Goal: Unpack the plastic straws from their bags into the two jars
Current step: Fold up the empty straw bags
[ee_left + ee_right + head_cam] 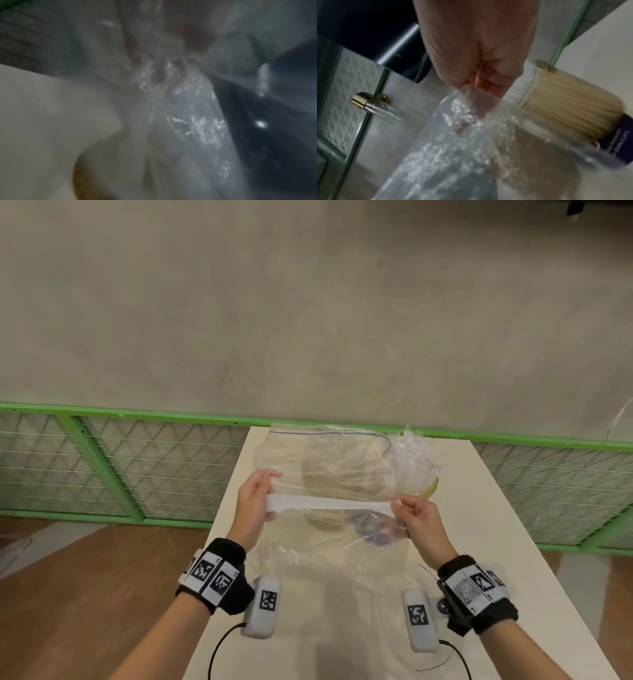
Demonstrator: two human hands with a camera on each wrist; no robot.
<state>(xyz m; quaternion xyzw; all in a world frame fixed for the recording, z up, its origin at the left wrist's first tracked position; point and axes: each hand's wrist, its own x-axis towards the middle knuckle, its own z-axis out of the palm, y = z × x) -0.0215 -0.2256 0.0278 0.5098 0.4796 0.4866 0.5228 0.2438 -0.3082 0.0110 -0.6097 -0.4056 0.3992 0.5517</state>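
Clear crinkled bag (pixel 329 474) with white strip, pinched taut in left grip (pixel 255 501) and right grip (pixel 416 520).

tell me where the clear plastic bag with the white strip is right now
In the head view the clear plastic bag with the white strip is stretched above the middle of the white table, pinched between the left hand and right hand.

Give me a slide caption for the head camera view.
Both hands, left hand and right hand, pinch a clear bag taut above the table.
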